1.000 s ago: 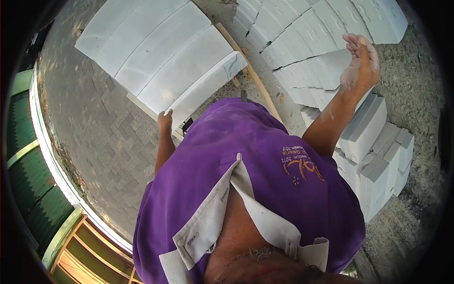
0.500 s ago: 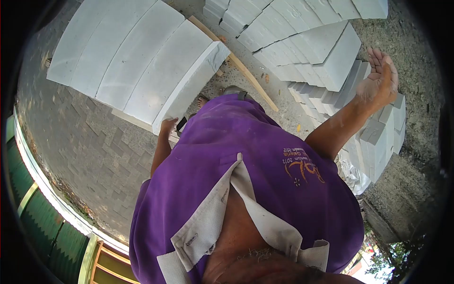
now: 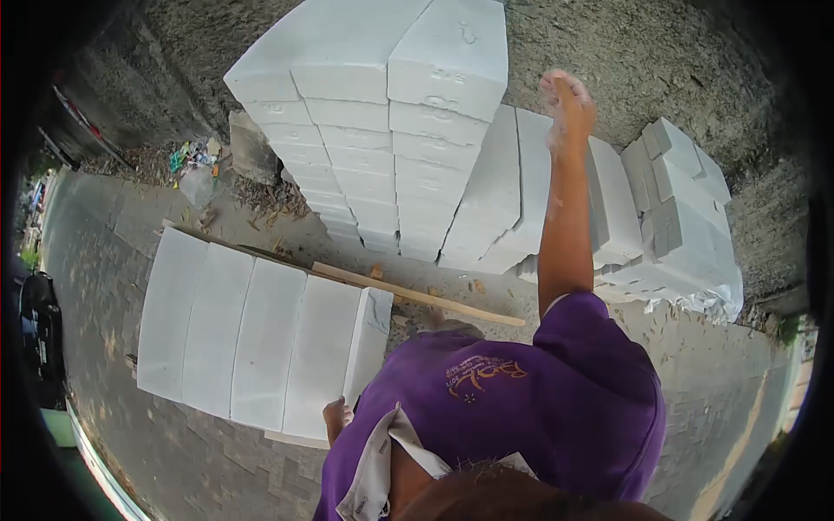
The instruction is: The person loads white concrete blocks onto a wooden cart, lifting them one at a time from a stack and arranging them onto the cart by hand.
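Observation:
My left hand is low beside the near corner of the end block in a row of large pale blocks. Its fingers look curled, and a small dark piece shows right by them; I cannot make out what they hold. My right arm is stretched out and raised. My right hand, slightly blurred, is in front of the rough wall, above the stacked blocks, its fingers loosely apart with no object visible in them. The row of pale blocks lies side by side to my left, chalky white and slightly gapped.
A tall stack of white blocks stands ahead, with lower piles to the right along the rough wall. A wooden batten lies on the ground between row and stack. Litter and dry leaves gather at the left.
My view has swung upward and left, showing more of the stack and wall. My right arm now reaches farther forward. My left hand stays near the same block corner.

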Demonstrator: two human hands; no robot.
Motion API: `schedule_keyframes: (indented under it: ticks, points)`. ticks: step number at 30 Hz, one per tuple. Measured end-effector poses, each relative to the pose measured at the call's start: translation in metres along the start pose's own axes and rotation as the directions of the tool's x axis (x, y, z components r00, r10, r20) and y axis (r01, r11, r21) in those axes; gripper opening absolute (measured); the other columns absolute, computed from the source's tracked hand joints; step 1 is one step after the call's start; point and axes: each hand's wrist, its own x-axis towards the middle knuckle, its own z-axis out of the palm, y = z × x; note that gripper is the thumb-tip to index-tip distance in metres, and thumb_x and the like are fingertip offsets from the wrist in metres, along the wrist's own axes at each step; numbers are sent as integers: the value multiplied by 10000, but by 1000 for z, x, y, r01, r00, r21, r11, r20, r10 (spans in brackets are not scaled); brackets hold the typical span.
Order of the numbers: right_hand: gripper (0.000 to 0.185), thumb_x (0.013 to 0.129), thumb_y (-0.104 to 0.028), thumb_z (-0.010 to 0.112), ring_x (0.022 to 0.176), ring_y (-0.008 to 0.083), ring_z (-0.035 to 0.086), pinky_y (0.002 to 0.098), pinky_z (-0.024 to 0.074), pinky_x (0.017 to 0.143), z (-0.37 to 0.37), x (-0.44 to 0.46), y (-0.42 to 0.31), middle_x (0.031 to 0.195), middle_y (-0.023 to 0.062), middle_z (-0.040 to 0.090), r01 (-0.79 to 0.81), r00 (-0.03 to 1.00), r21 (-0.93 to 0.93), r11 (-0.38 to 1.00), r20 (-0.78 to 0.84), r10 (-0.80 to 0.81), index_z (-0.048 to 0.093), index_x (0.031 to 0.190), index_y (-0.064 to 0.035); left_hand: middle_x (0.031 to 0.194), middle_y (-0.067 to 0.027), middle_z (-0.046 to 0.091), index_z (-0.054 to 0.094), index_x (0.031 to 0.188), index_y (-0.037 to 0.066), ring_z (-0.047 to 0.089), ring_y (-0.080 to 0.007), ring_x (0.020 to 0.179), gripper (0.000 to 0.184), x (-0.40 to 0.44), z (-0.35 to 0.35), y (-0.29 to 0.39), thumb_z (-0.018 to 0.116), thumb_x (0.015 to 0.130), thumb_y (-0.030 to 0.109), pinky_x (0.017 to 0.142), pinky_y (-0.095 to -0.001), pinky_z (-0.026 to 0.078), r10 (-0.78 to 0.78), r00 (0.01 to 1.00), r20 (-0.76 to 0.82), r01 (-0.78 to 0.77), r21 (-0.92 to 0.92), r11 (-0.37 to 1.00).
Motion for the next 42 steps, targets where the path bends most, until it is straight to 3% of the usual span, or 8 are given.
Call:
schedule_keyframes:
  ticks: [3,5,7,15,22,32,38,42]
  points:
    - [284,908,-187,669,958,215,656,298,471,845,-2,56,23,1018,122,698,-93,996,-41,995,-8,93,660,1097,25,723,-63,605,664,1000,-6,545,-146,568,343,18,-2,22,654,939,331,447,-294,369,110,993,-52,-109,13,994]
    - [309,909,-208,680,990,221,653,307,475,882,1,83,43,1054,122,692,-132,991,-38,991,8,132,657,1115,22,777,-54,617,655,1031,-9,548,-131,611,356,41,-5,76,679,932,332,470,-288,380,-165,958,-234,-8,-596,803]
    - [397,904,-257,713,1105,242,615,346,452,983,23,67,46,1178,134,653,215,973,-337,917,-11,-232,628,1174,21,902,-84,657,633,1124,-34,596,-171,741,422,31,-15,170,674,941,344,608,-314,477,-117,881,-459,-194,-574,795]
    - [686,690,-324,899,1412,407,350,536,327,1107,17,33,88,1464,201,439,651,742,-379,657,499,-448,595,1237,-43,1380,-203,530,531,1323,1,465,-365,1318,489,-14,-83,578,673,951,285,1093,-469,363,804,129,-580,-787,433,439]
    - [838,580,-536,901,1420,419,298,601,275,1043,11,69,91,1472,204,398,687,680,-320,653,599,-422,611,1231,-95,1510,-201,359,336,1477,57,307,-438,1416,654,23,-47,799,595,981,395,1129,-602,260,760,-601,-250,-596,773,-217]
    - [984,597,-594,866,1420,479,284,607,269,1085,-34,95,94,1498,281,350,766,593,-172,620,561,-578,511,1341,-58,1551,-242,291,285,1519,73,144,-478,1475,913,4,19,827,468,905,723,1156,-645,132,800,-455,-392,-765,632,-126]
    - [953,831,-708,605,1406,416,356,547,329,1129,-23,71,122,1558,282,265,109,822,305,946,508,-258,419,1419,17,1502,-280,353,317,1468,-22,357,-467,1386,875,0,29,809,720,871,476,1128,-513,323,748,-435,-501,-838,529,-133]
    - [758,1011,-573,326,1391,399,367,518,356,1129,2,60,90,1527,259,314,-87,905,175,981,426,5,349,1470,29,1446,-227,427,278,1480,-60,486,-299,1298,809,-16,59,781,709,927,341,1096,-410,387,742,209,-637,-968,-244,63]
